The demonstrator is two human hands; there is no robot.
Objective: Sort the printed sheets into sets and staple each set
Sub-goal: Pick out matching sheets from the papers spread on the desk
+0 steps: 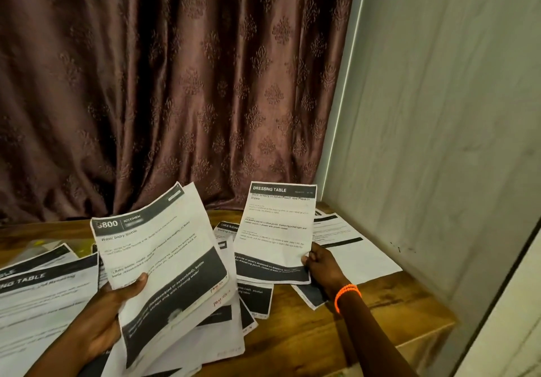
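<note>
The left hand [108, 315] grips a sheaf of sheets [164, 262] headed "KITCHEN", thumb on top, while the right hand [322, 265] pinches the lower right corner of a single "DRESSING TABLE" sheet [275, 230] — both lifted above the loose printed sheets [351, 248] spread across the wooden table [380, 318].

You are in a room of a home, most likely a bedroom or living room. A heavy brown curtain [175, 84] with a woven damask pattern hangs in folds right behind the wooden table [307, 332] in front of you, reaching down to its back edge. To your right stands a pale panel with a faint wood grain [439, 113], like the side of a wardrobe, close against the table's edge. The light is dim and warm, as in a house.
</note>
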